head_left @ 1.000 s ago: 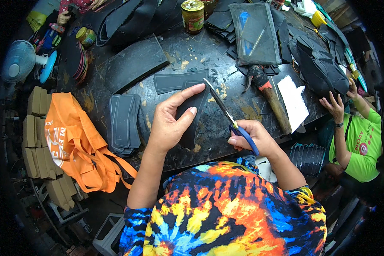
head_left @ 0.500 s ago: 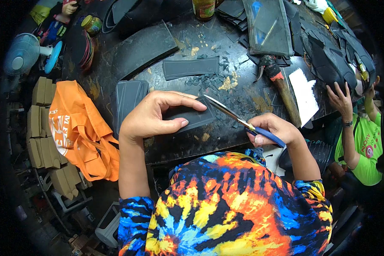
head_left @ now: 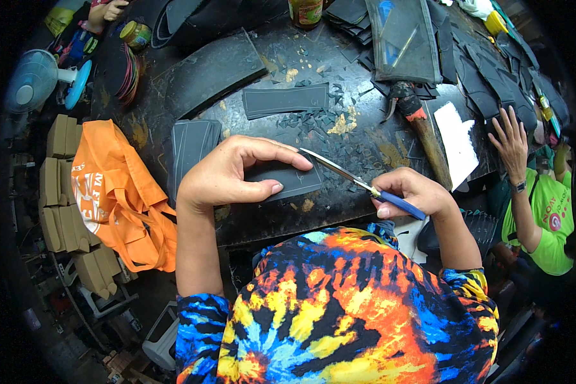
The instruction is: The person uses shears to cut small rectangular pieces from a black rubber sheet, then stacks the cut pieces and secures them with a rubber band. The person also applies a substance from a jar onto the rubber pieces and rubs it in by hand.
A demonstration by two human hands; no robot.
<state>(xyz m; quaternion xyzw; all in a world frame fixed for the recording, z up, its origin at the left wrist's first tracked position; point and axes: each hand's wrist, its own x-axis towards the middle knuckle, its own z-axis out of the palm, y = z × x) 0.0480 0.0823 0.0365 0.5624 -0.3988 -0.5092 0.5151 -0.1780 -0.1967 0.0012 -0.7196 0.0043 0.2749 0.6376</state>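
Note:
Between thumb and fingers, my left hand point(head_left: 221, 169) grips a dark grey sheet piece point(head_left: 294, 184) with thin light lines marked along its edge. My right hand point(head_left: 419, 189) is closed round the blue handles of a pair of scissors point(head_left: 398, 203). The blades look nearly closed and cross the piece's upper right corner, their tip close to my left fingertips. Beyond my hands lies another grey piece point(head_left: 287, 101) with similar lines, and small dark offcuts point(head_left: 313, 120) are scattered around it. A stack of marked grey pieces point(head_left: 192, 144) sits left of my left hand.
A wooden-handled hammer point(head_left: 425, 141) lies right of the scraps, beside torn white paper point(head_left: 456, 147). Thick black sheet point(head_left: 217, 70) covers the table's far left. An orange bag point(head_left: 118, 192) hangs at the left edge. At right, a co-worker's hand point(head_left: 513, 144) reaches near black pieces.
The scissor blades have come closer together, their tip moving left and slightly down across the piece's corner. My left hand keeps its hold. At right, the co-worker's hand has turned and spread.

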